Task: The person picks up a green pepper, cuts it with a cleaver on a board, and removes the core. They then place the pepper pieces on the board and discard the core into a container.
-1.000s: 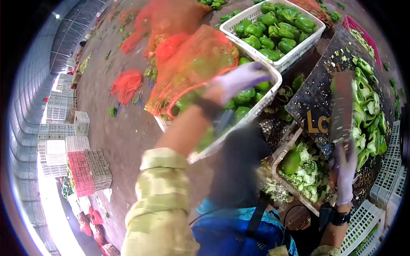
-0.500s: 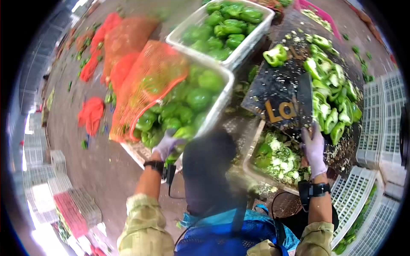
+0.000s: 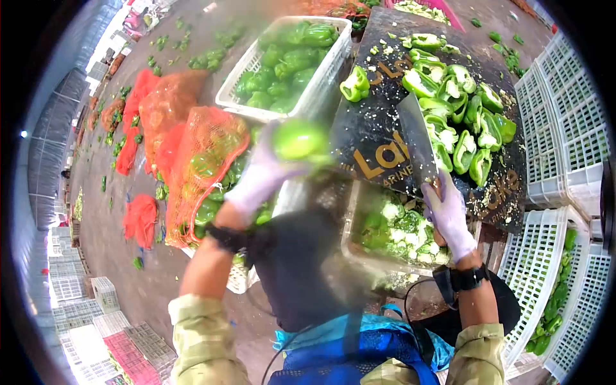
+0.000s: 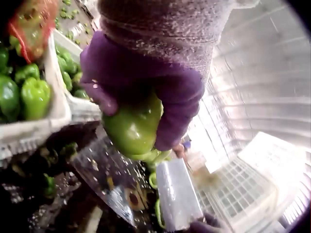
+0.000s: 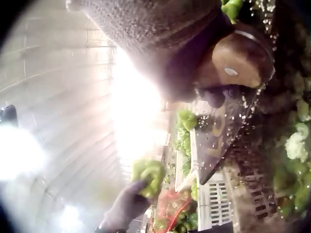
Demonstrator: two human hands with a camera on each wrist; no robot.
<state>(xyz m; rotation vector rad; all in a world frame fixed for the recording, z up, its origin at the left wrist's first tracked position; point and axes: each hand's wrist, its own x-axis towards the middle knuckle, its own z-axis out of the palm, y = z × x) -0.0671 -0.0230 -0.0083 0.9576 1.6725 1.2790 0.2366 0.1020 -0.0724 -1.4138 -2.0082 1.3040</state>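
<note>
My gloved left hand grips a whole green bell pepper, blurred in the head view, between the crates and the black board. The left wrist view shows the fingers wrapped over the pepper's top. My gloved right hand holds a cleaver by its round wooden handle. The broad blade lies over the board, beside a heap of cut pepper halves. One pepper piece sits apart at the board's left edge.
A white crate of whole peppers stands behind the board. Left of it, a red mesh sack spills peppers into another crate. A bin of pepper cores sits below the board. White crates line the right side.
My left hand has come up from the left crate, moving right with a pepper in its grip. The right hand keeps the cleaver over the board; a pepper piece now lies at its left edge.
</note>
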